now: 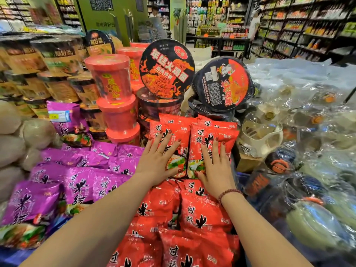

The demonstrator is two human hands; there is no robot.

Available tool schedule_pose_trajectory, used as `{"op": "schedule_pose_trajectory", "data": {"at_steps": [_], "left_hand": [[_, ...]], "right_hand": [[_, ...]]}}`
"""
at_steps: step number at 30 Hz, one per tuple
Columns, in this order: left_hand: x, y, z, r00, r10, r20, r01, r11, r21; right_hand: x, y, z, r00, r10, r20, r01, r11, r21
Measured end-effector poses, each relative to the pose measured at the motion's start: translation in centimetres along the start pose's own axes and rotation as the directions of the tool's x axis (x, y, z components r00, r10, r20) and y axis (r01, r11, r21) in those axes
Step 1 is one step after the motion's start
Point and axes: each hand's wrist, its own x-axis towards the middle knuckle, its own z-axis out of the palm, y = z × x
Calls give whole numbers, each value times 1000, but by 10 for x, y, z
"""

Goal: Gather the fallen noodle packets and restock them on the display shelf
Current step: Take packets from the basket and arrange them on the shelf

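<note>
Two red noodle packets stand side by side at the back of the red stack. My left hand (156, 160) lies flat with straight fingers on the left red packet (174, 132). My right hand (215, 166) presses flat on the right red packet (223, 132). More red packets (192, 218) lie in rows in front of them, down to the bottom edge. Purple noodle packets (81, 180) fill the display to the left.
Red noodle cups (113, 83) and black round noodle bowls (166, 68) are stacked behind the packets. Brown bowl stacks (57, 60) rise at the left. Plastic-wrapped goods (308, 151) lie at the right. Store shelves (308, 26) and an aisle lie beyond.
</note>
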Motion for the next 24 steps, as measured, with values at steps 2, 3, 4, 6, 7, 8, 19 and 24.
{"op": "schedule_pose_trajectory", "data": {"at_steps": [2, 3, 4, 6, 7, 8, 19, 24], "left_hand": [[-1, 3, -13, 999, 7, 49, -7, 1000, 2], [-3, 3, -19, 999, 24, 46, -24, 1000, -4], [-7, 3, -24, 999, 42, 27, -41, 999, -17], [-18, -1, -36, 998, 50, -26, -52, 996, -74], [-25, -3, -42, 997, 46, -54, -52, 993, -106], [-33, -6, -47, 995, 49, -87, -60, 989, -136], [-196, -74, -75, 984, -18, -175, -33, 959, -283], [-318, -118, -67, 979, -128, -159, 74, 948, -309]], "right_hand": [[-1, -2, -6, 999, 11, 32, -11, 1000, -24], [-1, -2, -9, 999, 12, 44, -10, 999, -32], [-1, -3, -14, 998, 11, 56, -10, 1000, -30], [-4, -4, -25, 998, 11, 68, -11, 1000, -10], [-6, -6, -30, 999, 10, 52, -10, 1000, 1], [-10, -8, -36, 1000, 5, 24, -5, 1000, 13], [-101, -144, -64, 919, -329, -219, 369, 912, 177], [-154, -227, -39, 903, -420, -94, 431, 883, 185]]}}
